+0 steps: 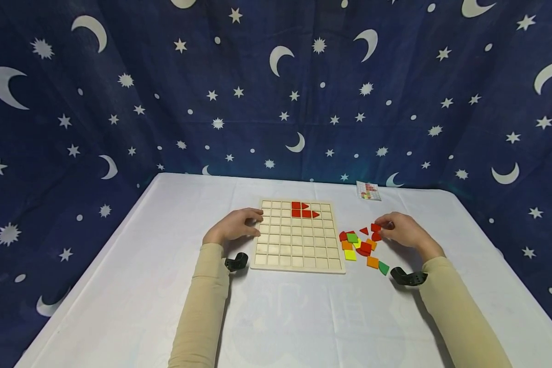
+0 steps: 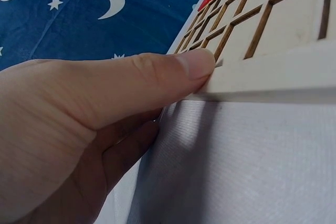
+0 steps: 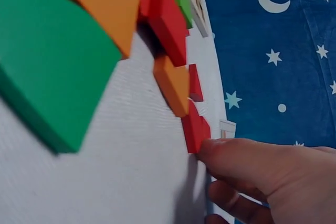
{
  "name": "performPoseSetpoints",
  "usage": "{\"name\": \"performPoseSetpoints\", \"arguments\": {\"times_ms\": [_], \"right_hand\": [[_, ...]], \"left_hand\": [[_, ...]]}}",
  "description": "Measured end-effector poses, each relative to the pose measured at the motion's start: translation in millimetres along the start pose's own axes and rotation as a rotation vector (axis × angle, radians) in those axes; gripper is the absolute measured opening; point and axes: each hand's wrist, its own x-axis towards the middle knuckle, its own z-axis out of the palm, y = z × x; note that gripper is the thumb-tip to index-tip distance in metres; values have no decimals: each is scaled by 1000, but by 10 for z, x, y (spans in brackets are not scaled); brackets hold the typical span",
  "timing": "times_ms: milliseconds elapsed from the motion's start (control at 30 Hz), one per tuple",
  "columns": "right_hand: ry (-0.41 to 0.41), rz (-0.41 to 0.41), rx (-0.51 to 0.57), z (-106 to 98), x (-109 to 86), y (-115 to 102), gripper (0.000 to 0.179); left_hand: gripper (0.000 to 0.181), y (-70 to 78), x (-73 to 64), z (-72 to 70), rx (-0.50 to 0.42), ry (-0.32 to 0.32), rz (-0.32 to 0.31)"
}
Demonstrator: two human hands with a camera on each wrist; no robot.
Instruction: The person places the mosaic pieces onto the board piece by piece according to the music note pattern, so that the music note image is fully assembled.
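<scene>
My left hand [image 1: 236, 225] rests at the left edge of a wooden grid board [image 1: 299, 246], thumb and fingers spread apart along it. In the left wrist view the straight thumb [image 2: 142, 82] lies on the board's rim. Several red squares and triangles [image 1: 296, 209] sit in cells of the upper rows. At the right, my right hand [image 1: 402, 230] pinches a red square tile [image 1: 375, 227] at the far side of a loose pile. A rounded red piece [image 1: 376, 236] lies just below that tile. The right wrist view shows the thumb tip [image 3: 212, 150] against red pieces.
Loose red, orange, yellow and green tiles [image 1: 350, 255] lie right of the board, some overlapping. Nearest the right wrist is a green rounded piece [image 1: 384, 268]. A printed pattern card [image 1: 368, 190] lies at the back of the white table [image 1: 276, 317], before a starry blue curtain [image 1: 239, 66].
</scene>
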Motion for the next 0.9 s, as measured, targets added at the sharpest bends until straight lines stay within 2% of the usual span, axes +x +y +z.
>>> {"name": "performPoseSetpoints", "arguments": {"times_ms": [167,567,733,900], "right_hand": [[44,-29,-19,39,26,8,29],[81,-41,-46,75,113,-27,33],[97,-33,-18,105,222,-300,33],[61,-125,-29,217,377,-709,35]], "left_hand": [[48,7,-4,-2,3,4,-4],[47,9,-6,7,3,-2,-8],[48,-3,-3,7,11,-6,-7],[48,-3,6,-2,16,-3,2]]}}
